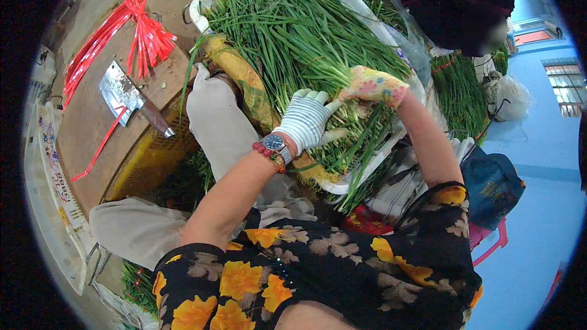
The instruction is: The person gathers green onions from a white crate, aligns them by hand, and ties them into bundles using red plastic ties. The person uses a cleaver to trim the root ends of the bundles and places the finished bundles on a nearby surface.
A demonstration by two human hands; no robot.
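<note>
A white plastic crate (198, 17) heaped with long green garlic chives (284, 23) lies before me. My right hand (373, 86), in a yellow flowered glove, grips the pale stem end of a bunch of chives (326, 65); the leaves fan out up and left. Close to it, my left hand (303, 117), in a white and grey striped glove, rests over loose stems. Its thumb stands apart from its fingers, and the fingertips nearly meet the right glove. Leaves and the gloves hide part of the stems. A yellow wrapping (240, 75) covers the crate's near left edge.
On a round wooden board (87, 142) at left lie a cleaver (121, 91) and red plastic ties (149, 36). Another white crate (59, 211) stands beyond it. Bundled chives (458, 94) are at right. Across the crate is a person in dark clothes (440, 4).
</note>
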